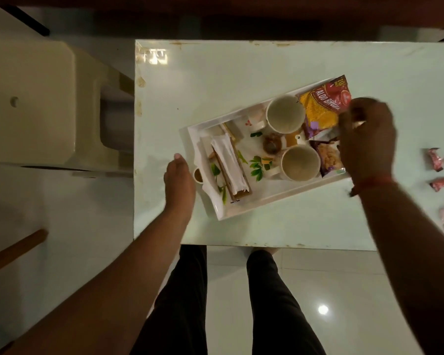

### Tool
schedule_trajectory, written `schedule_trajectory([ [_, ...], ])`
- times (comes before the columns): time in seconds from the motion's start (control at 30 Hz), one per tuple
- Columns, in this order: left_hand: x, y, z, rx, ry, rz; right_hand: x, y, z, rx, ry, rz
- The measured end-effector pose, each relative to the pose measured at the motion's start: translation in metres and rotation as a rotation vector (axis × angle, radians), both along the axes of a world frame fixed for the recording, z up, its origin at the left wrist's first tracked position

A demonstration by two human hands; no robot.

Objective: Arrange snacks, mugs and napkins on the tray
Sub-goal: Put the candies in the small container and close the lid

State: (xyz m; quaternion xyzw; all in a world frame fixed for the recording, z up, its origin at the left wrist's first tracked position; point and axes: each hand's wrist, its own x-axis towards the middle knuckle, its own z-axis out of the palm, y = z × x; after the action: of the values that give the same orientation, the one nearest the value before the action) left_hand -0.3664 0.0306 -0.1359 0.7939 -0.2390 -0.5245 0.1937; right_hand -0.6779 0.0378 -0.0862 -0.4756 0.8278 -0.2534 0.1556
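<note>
Pale glossy table [280, 62]: a light top with worn, rust-spotted edges; it carries the tray, with loose sweets off to the right.
White tray [254, 201]: rectangular, printed with green leaves, lying askew near the table's middle, its left handle end towards the left hand.
Right hand [368, 139]: over the tray's right end, fingers curled and pinched on the lower right corner of the upper snack packet; a red thread shows at the wrist.
Left hand [178, 181]: flat and loosely open, fingers together, resting at the tray's left handle end; whether it grips the handle I cannot tell.
Upper snack packet [323, 106]: yellow and red, tilted, lying across the tray's far right corner, just beside the far mug.
Lower snack packet [328, 157]: purple-edged with pale snack pieces pictured, on the tray's right end below the first packet, partly hidden by the right hand.
Far mug [285, 113]: cream, upright, empty, on the tray right of centre.
Near mug [301, 163]: cream, upright, empty, just in front of the far one, touching the lower packet's edge.
Napkins [230, 165]: white, folded, stacked in a brown holder on the tray's left part.
Pink sweets [440, 183]: small wrapped pieces on the table, well apart from the tray, at the right edge of view.
</note>
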Motion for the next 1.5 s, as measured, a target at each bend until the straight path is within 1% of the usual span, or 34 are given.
schedule_trajectory([
  [0.07, 0.003, -0.007, -0.004, 0.136, 0.143, 0.068, -0.055, -0.019, -0.012, 0.241, 0.067, -0.048],
  [0.1, 0.003, -0.009, -0.004, 0.174, 0.191, 0.073, -0.077, -0.029, -0.018, 0.371, 0.03, -0.056],
  [0.13, 0.002, -0.011, -0.003, 0.2, 0.225, 0.057, -0.093, -0.039, -0.024, 0.491, -0.053, -0.059],
  [0.2, 0.0, -0.012, -0.004, 0.224, 0.263, 0.022, -0.107, -0.051, -0.032, 0.664, -0.369, -0.116],
  [0.23, -0.001, -0.012, -0.005, 0.231, 0.27, 0.015, -0.109, -0.054, -0.035, 0.711, -0.492, -0.139],
  [0.27, -0.001, -0.013, -0.007, 0.236, 0.273, 0.016, -0.108, -0.055, -0.038, 0.733, -0.553, -0.13],
  [0.3, -0.002, -0.014, -0.008, 0.241, 0.273, 0.017, -0.107, -0.055, -0.041, 0.743, -0.565, -0.11],
  [0.37, -0.004, -0.017, -0.01, 0.246, 0.254, 0.004, -0.104, -0.053, -0.046, 0.735, -0.527, -0.081],
  [0.6, -0.016, -0.054, 0.002, 0.18, 0.145, -0.031, -0.107, -0.035, -0.055, 0.681, -0.6, -0.152],
  [0.8, -0.034, -0.085, 0.012, 0.198, 0.123, -0.152, -0.115, -0.014, -0.052, 0.652, -0.66, -0.243],
  [0.9, -0.043, -0.093, 0.009, 0.211, 0.132, -0.193, -0.122, -0.005, -0.049, 0.648, -0.656, -0.274],
  [1.1, -0.059, -0.1, 0.008, 0.233, 0.114, -0.213, -0.13, 0.003, -0.047, 0.63, -0.659, -0.296],
  [1.5, -0.066, -0.097, 0.003, 0.245, 0.114, -0.225, -0.135, 0.006, -0.046, 0.616, -0.631, -0.266],
])
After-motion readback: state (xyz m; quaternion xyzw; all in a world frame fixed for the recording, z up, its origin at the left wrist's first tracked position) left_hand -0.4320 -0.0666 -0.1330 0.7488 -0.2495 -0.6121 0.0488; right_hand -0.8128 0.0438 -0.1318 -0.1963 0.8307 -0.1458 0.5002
